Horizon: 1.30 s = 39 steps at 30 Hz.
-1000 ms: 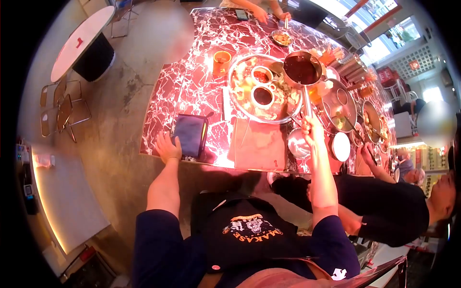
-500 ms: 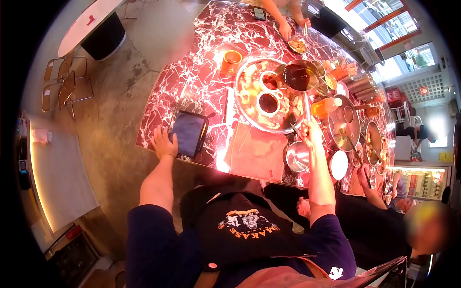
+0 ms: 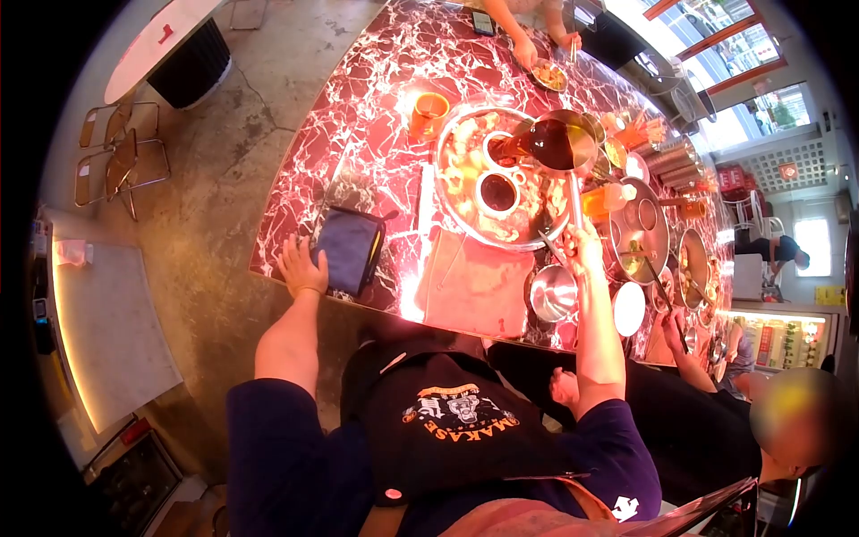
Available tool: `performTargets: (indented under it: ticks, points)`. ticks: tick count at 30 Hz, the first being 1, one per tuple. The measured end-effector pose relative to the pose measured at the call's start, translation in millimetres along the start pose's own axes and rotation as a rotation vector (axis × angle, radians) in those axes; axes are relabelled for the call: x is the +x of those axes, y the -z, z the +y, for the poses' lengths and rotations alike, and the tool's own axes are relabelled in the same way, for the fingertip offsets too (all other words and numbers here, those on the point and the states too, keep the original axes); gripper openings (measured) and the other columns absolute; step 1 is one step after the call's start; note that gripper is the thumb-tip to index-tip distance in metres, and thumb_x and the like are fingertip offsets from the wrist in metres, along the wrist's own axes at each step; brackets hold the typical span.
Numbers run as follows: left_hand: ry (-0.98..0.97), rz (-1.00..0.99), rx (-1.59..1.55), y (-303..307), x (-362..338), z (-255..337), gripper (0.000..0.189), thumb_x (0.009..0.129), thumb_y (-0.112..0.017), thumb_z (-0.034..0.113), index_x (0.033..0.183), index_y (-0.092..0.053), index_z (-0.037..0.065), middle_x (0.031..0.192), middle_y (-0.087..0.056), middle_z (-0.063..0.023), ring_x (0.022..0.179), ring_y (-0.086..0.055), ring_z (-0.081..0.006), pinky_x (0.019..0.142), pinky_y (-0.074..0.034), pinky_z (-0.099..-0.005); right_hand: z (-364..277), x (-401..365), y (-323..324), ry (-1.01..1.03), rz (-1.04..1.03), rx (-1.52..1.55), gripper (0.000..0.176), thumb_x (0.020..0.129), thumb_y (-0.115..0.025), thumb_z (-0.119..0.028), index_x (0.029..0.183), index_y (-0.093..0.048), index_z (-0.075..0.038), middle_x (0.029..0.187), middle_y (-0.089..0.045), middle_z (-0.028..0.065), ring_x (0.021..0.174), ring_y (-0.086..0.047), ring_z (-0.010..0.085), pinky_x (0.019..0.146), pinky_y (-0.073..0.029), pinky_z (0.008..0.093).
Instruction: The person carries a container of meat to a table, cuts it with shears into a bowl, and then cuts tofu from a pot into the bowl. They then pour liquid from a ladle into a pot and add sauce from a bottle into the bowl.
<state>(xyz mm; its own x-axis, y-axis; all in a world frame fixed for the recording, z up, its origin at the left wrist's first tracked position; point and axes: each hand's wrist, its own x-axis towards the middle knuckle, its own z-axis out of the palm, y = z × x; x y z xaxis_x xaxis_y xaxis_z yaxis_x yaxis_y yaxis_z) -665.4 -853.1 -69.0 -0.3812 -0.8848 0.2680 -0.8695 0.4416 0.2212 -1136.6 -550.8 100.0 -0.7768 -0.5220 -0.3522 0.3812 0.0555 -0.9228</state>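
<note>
My right hand [image 3: 583, 249] is closed around the long handle of a saucepan [image 3: 587, 141], raised over a large round tray [image 3: 440, 183]. The pan tilts left, and dark liquid runs from its lip into the farther of two white cups [image 3: 491, 141] in the tray. The nearer cup [image 3: 498, 192] holds dark liquid too. Pale pieces of food, hard to make out, lie around the cups. My left hand [image 3: 302, 267] rests open at the table edge, fingers spread, beside a dark blue zip pouch [image 3: 349, 246].
An orange cup [image 3: 429, 115] stands left of the tray. A brown cloth or bag [image 3: 474, 282], a metal bowl [image 3: 555, 293] and a white dish [image 3: 631, 308] lie near me. To the right are pans [image 3: 644, 228] and a person's hand [image 3: 673, 329]. Another person's hand [image 3: 526, 52] reaches a food bowl across the table.
The saucepan has tipped further left, and its dark liquid has shifted to the lip and now streams toward the farther cup. My left hand has stayed in place.
</note>
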Motion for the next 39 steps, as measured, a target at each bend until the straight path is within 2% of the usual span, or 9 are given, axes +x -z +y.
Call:
performTargets:
  ticks: [8,10,18,20,22,24,29,34,39]
  points:
    - [0.0,-0.021,0.012,-1,1,-1,0.052,0.086,-0.055,0.04,0.131,-0.048,0.015,0.147,-0.036,-0.0111,0.137,-0.028,-0.0305,0.114,-0.019,-0.0489,0,-1,9,0.009,0.012,-0.034,0.028,0.086,-0.053,0.003,0.112,-0.055,-0.004,0.071,-0.052,-0.0007,0.047,-0.041,0.0048,0.036,-0.031,0.0163]
    - [-0.001,-0.014,0.012,-1,1,-1,0.052,0.086,-0.055,0.04,0.131,-0.048,0.015,0.147,-0.036,-0.011,0.137,-0.029,-0.0307,0.113,-0.019,-0.0494,-1,-1,11,0.008,0.003,-0.041,0.034,0.086,-0.054,0.002,0.119,-0.052,-0.005,0.067,-0.053,0.0005,0.044,-0.043,0.0056,0.036,-0.033,0.0176]
    - [-0.005,-0.017,0.018,-4,0,-3,0.053,0.086,-0.056,0.04,0.132,-0.048,0.015,0.147,-0.035,-0.0109,0.137,-0.028,-0.0304,0.113,-0.02,-0.0495,-7,-9,5,0.011,0.018,-0.092,0.032,0.085,-0.054,0.003,0.116,-0.055,-0.006,0.066,-0.053,-0.0004,0.044,-0.045,0.0058,0.037,-0.036,0.0187]
    - [-0.005,-0.016,0.017,-4,0,-3,0.053,0.086,-0.056,0.041,0.132,-0.048,0.015,0.147,-0.035,-0.011,0.137,-0.028,-0.0303,0.113,-0.02,-0.0494,-11,-14,-2,0.037,0.039,-0.1,0.026,0.085,-0.053,0.003,0.109,-0.055,-0.004,0.067,-0.051,-0.0009,0.046,-0.04,0.0047,0.036,-0.029,0.0179]
    - [-0.001,-0.015,0.016,-4,0,-3,0.053,0.086,-0.056,0.04,0.131,-0.048,0.015,0.147,-0.035,-0.0114,0.137,-0.029,-0.0301,0.113,-0.02,-0.0494,-9,-10,1,0.044,0.061,-0.106,0.024,0.085,-0.052,0.003,0.108,-0.055,-0.004,0.067,-0.05,-0.0012,0.045,-0.039,0.005,0.037,-0.029,0.0185]
    - [0.002,-0.02,0.013,-3,0,-2,0.052,0.086,-0.056,0.04,0.131,-0.049,0.015,0.147,-0.035,-0.0117,0.137,-0.028,-0.0301,0.113,-0.02,-0.0494,-4,-2,10,0.071,-0.006,-0.104,0.03,0.085,-0.052,0.004,0.114,-0.056,-0.003,0.067,-0.053,-0.0011,0.046,-0.043,0.0057,0.041,-0.035,0.018]
    - [0.011,-0.036,0.025,-1,1,0,0.052,0.086,-0.056,0.04,0.13,-0.049,0.015,0.147,-0.035,-0.0123,0.138,-0.028,-0.0298,0.113,-0.019,-0.0494,-1,-1,8,0.117,-0.036,-0.055,0.029,0.085,-0.053,0.004,0.113,-0.056,-0.003,0.067,-0.053,-0.0016,0.046,-0.042,0.0056,0.042,-0.034,0.0174]
    - [0.015,-0.048,0.021,0,2,1,0.051,0.085,-0.056,0.04,0.13,-0.049,0.016,0.147,-0.035,-0.0125,0.138,-0.027,-0.0293,0.114,-0.019,-0.0494,-7,-9,3,0.09,0.071,-0.222,0.03,0.084,-0.055,0.001,0.113,-0.056,-0.004,0.066,-0.053,-0.0021,0.045,-0.044,0.0058,0.038,-0.032,0.019]
    - [-0.016,-0.014,0.03,3,2,-1,0.052,0.084,-0.059,0.038,0.13,-0.05,0.013,0.145,-0.038,-0.0135,0.137,-0.03,-0.0307,0.112,-0.021,-0.0496,-2,-11,-5,0.071,0.031,-0.109,0.025,0.084,-0.055,-0.001,0.109,-0.055,-0.006,0.065,-0.052,-0.0017,0.045,-0.044,0.0052,0.036,-0.032,0.0182]
